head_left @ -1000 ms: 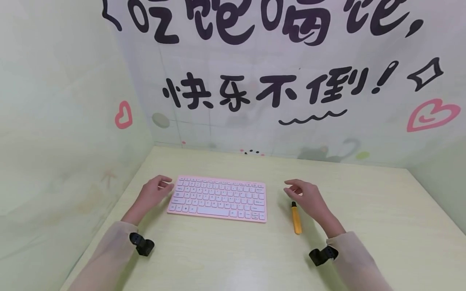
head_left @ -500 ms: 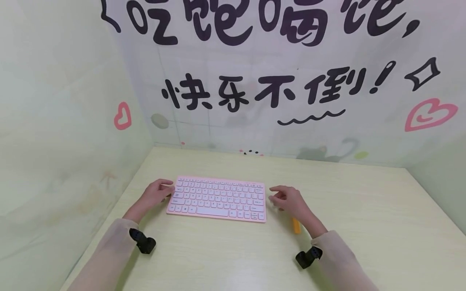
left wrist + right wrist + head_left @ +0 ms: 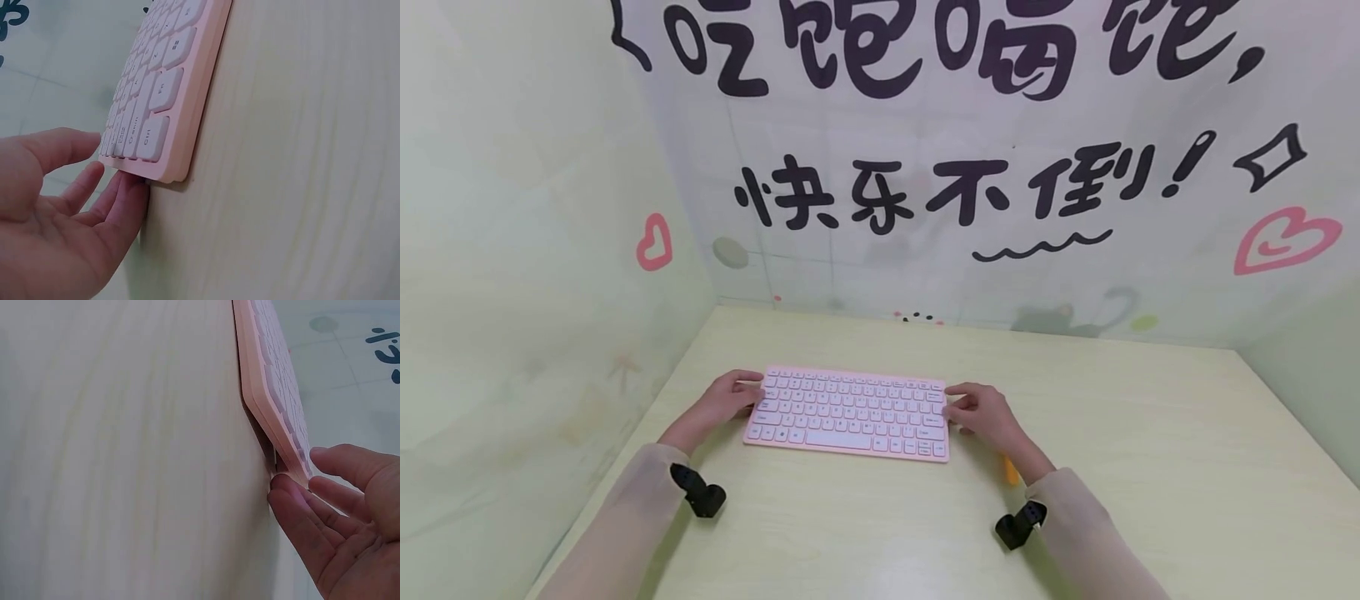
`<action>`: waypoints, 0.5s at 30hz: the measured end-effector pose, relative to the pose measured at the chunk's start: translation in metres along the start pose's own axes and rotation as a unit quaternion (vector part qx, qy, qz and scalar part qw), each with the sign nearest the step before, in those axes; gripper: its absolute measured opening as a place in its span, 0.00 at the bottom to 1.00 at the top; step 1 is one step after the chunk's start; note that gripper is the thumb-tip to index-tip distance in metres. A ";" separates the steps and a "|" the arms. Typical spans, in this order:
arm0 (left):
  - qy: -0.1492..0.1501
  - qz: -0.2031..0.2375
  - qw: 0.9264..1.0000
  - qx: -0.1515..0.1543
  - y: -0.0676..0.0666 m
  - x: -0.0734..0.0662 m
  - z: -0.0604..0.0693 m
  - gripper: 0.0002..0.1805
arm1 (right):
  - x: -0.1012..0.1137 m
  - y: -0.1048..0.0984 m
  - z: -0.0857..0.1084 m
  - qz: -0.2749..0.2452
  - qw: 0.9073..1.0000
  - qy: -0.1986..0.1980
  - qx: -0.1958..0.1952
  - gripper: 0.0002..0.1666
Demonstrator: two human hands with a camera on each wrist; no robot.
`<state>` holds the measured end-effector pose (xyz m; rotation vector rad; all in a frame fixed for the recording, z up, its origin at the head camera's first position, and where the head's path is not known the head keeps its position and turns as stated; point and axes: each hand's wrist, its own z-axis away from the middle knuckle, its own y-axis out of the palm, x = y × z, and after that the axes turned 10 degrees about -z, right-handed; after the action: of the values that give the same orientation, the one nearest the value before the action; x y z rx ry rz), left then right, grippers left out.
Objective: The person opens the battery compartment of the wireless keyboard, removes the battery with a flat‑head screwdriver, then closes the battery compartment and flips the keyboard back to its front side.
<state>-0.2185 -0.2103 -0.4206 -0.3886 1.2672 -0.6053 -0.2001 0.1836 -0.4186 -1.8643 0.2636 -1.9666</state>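
Note:
A pink keyboard with white keys lies on the light wooden table. At its left edge my left hand pinches the side, and the left wrist view shows the thumb over the edge and fingers of this hand against the lower side of the keyboard. My right hand holds the opposite edge. In the right wrist view, this hand has its thumb by the key side and fingertips at the underside of the keyboard, where a narrow gap shows above the table.
An orange-handled tool lies right of the keyboard, partly hidden under my right forearm. Behind the table stands a white wall covering with black writing, and another pale wall rises at the left.
My right hand has moved left, over the orange tool, to the keyboard's right edge. The left hand has shifted slightly right onto the left edge. The keyboard has barely moved.

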 end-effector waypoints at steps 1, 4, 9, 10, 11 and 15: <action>0.001 0.001 1.000 0.001 0.000 0.000 0.000 0.25 | 0.000 0.000 0.000 -0.004 1.000 0.003 -0.003 0.22; -0.005 0.003 1.000 0.002 0.001 0.000 -0.002 0.25 | 0.000 0.002 -0.002 -0.016 1.000 0.007 -0.013 0.21; -0.004 0.008 1.000 -0.004 0.003 0.003 -0.004 0.25 | 0.000 0.006 -0.002 -0.048 0.999 0.002 -0.022 0.22; -0.001 0.010 1.000 -0.007 0.004 0.004 -0.004 0.25 | 0.000 0.007 -0.002 -0.055 0.998 0.001 -0.024 0.22; 0.002 0.013 1.000 -0.009 0.004 0.004 -0.004 0.25 | 0.000 0.007 -0.002 -0.062 0.998 0.002 -0.027 0.22; 0.011 0.017 1.000 -0.018 0.005 0.005 -0.004 0.23 | -0.002 0.010 -0.003 -0.089 0.995 0.014 -0.036 0.23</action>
<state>-0.2201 -0.2092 -0.4291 -0.3899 1.3053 -0.5590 -0.2015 0.1755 -0.4246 -1.9666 0.1838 -2.1287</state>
